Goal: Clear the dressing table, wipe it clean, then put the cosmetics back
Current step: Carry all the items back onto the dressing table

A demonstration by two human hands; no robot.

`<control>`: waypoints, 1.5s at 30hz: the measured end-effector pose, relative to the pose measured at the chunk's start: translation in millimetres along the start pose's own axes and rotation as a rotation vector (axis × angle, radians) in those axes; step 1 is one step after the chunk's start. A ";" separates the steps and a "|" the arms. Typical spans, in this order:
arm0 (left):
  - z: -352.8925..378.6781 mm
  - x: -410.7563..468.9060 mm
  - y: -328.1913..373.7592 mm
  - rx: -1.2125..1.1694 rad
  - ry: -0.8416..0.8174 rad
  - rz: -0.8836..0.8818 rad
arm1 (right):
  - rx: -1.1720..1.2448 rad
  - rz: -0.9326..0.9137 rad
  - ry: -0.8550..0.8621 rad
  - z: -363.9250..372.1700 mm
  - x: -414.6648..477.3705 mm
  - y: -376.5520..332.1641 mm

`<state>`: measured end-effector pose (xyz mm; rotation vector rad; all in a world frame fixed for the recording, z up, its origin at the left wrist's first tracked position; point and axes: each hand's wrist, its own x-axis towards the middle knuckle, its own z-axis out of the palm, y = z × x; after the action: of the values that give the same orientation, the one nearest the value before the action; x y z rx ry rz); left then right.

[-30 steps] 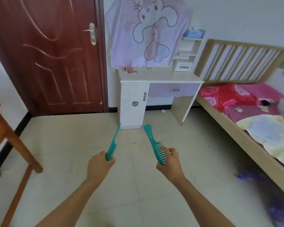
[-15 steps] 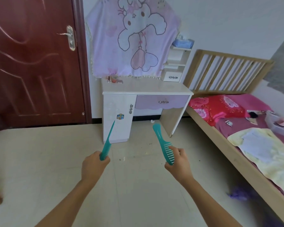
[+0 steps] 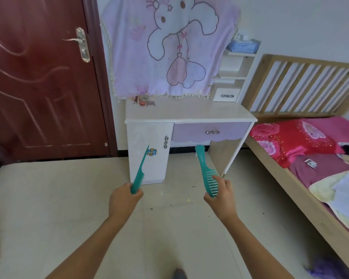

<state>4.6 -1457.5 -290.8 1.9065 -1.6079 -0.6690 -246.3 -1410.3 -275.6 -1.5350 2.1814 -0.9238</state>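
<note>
Our left hand [image 3: 125, 200] is curled round the toothed end of a thin teal plastic tail comb [image 3: 139, 172], its pointed tail up. Our right hand [image 3: 220, 196] pinches the teeth end of a wide-toothed teal plastic comb [image 3: 207, 172], handle up. Both combs are in the air above the tiled floor [image 3: 48, 198], in front of the white dressing table w/ a purple drawer [image 3: 189, 115], not touching it. A few small pink and red cosmetics [image 3: 144, 101] lie at the back left corner of its top, just under a pink cartoon cloth [image 3: 169, 47].

Teal combs [image 3: 207, 174], white-and-lilac dressing table [image 3: 189, 115], lilac cartoon-rabbit cloth [image 3: 169, 45], dark red door [image 3: 38, 77].
</note>
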 end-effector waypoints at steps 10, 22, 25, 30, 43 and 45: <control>38.7 114.2 67.5 -0.022 0.155 -0.027 | 0.122 -0.153 -0.131 15.5 165.5 -12.7; 65.5 214.6 37.3 -0.009 0.139 -0.238 | 0.127 -0.180 -0.361 121.5 278.1 -44.6; 62.1 266.4 32.5 -0.010 0.117 -0.231 | 0.079 -0.219 -0.344 148.6 312.0 -65.0; 65.3 347.0 41.6 -0.027 0.056 -0.184 | 0.039 -0.151 -0.290 172.2 373.6 -88.6; 128.3 472.4 79.1 -0.012 -0.145 -0.167 | -0.001 0.043 -0.279 199.6 465.7 -71.7; 136.4 491.8 93.3 0.007 -0.151 -0.165 | -0.012 0.031 -0.293 202.0 486.4 -70.8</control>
<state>-76.6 -1967.8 -336.5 2.0522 -1.5547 -0.8953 -258.0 -1939.0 -327.3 -1.5296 1.9987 -0.6311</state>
